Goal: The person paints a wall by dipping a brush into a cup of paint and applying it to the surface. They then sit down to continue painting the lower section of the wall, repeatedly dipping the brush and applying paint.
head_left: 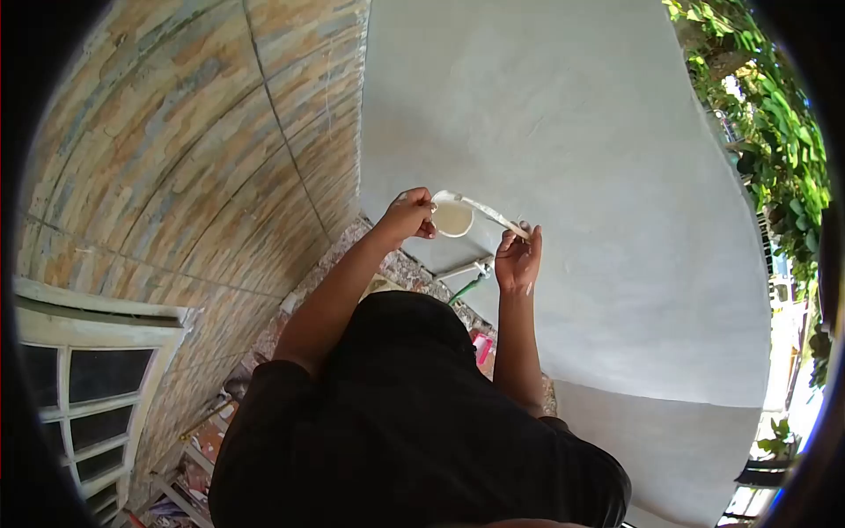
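My left hand grips the side of a small white paint cup, which has pale, off-white liquid inside. In my right hand is a slim, whitish paintbrush, pinched near its outer end. The brush slants up to the left, and its far end meets the cup's upper rim; the bristles cannot be made out clearly. White smears show on the fingers and wrist of my right hand. Both hands are raised in front of a smooth pale grey wall.
A stone-patterned tiled wall rises at the left, with a white-framed window low in it. Below my hands are a pipe with a green hose and a pink object. Leafy plants stand beyond the wall's right edge.
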A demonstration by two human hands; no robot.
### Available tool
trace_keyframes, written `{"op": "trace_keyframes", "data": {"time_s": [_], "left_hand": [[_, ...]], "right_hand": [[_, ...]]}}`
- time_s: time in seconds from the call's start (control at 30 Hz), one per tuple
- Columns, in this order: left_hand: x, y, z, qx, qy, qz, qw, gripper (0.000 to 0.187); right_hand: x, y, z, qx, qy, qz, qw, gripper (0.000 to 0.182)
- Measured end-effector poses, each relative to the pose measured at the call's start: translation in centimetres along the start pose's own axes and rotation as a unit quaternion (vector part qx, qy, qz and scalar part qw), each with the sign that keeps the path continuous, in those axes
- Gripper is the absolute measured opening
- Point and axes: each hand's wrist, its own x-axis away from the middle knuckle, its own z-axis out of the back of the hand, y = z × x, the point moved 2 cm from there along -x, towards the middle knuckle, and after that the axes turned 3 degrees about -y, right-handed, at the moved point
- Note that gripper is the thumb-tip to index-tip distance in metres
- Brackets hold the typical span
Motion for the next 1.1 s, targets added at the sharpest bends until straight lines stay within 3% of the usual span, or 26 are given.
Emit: {"op": "trace_keyframes", "data": {"time_s": [0.1,0.2,0.23,0.47,0.7,0.83,0.9,0.97,1.1], "left_hand": [[1.1,1.1,-0.8,-0.020,0.016,0.031,0.999,0.011],[0.5,1.4,0.0,-0.026,0.009,0.008,1.000,0.013],[0.5,1.1,0.5,-0.022,0.006,0.008,1.000,0.013],[0.8,1.3,2.4,-0.025,-0.029,0.038,0.999,0.009],[1.7,1.7,6.5,0.025,-0.034,0.030,0.999,0.010],[2.6,1.2,9.1,-0.006,-0.011,0.028,1.000,0.014],[3.0,0.5,10.5,0.001,-0.001,0.045,0.999,0.013],[3.4,-0.3,11.9,0.001,0.002,0.044,0.999,0.012],[4.6,0.0,14.5,-0.002,0.005,0.039,0.999,0.008]], "right_hand": [[1.0,0.0,0.3,0.016,0.006,-0.038,0.999,0.031],[1.0,1.3,-1.3,0.020,0.163,0.008,0.986,0.047],[0.8,1.9,-0.2,0.025,0.154,0.007,0.988,0.053],[1.8,4.2,-2.3,0.040,0.172,0.011,0.984,0.044],[1.2,5.2,-6.0,0.057,0.137,0.077,0.986,0.037],[0.9,5.1,-9.8,0.102,0.083,0.091,0.987,0.028],[0.8,4.3,-12.1,0.178,0.002,0.111,0.978,0.016],[0.2,2.4,-16.3,0.231,-0.046,0.131,0.963,0.017],[-1.3,-3.1,-27.5,0.413,-0.169,0.240,0.862,0.019]]}}
